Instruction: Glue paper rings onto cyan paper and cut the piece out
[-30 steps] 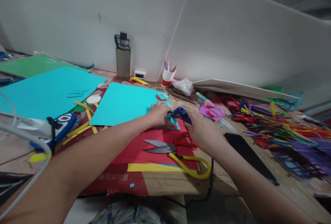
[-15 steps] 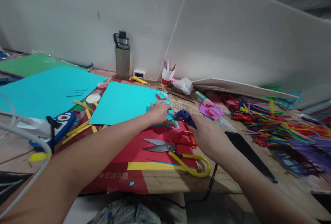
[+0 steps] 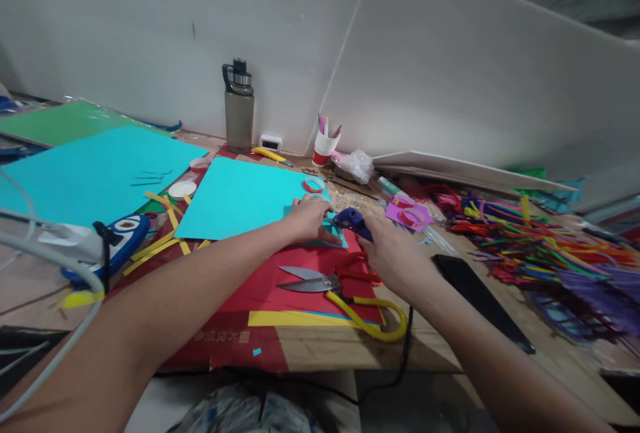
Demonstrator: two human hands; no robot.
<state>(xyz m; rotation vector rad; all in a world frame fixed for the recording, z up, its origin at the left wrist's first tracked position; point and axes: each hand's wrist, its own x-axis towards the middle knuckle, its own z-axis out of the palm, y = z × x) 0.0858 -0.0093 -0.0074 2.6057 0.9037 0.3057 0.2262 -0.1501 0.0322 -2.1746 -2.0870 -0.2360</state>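
Observation:
My right hand [image 3: 393, 243] is closed round a blue hot glue gun [image 3: 353, 220], with its nozzle pointing left. A black cord hangs down below that hand. On the right end of a bright blue sheet [image 3: 233, 196] rests my left hand [image 3: 309, 218]. Its thumb and fingers curve round a small pale paper ring [image 3: 329, 223], partly hidden by them, close to the nozzle. Just beyond the fingers stands a red-and-white ring [image 3: 313, 184]. Nearer to me, red-handled scissors [image 3: 310, 281] and yellow-handled scissors [image 3: 395, 326] overlap on red paper [image 3: 260, 293].
Pipe cleaners [image 3: 545, 233] heap up at the right, behind a black phone-like slab [image 3: 480, 300]. Purple paper [image 3: 407, 214] bears more rings. A bottle [image 3: 239, 110], a yellow cutter [image 3: 271, 156] and a paper cup [image 3: 325, 148] stand or lie along the wall. Yellow strips [image 3: 150, 250] lie left.
The glue gun has tilted slightly and shifted a little left with my right hand, its nozzle closer to the left fingers. My left hand stays almost in place.

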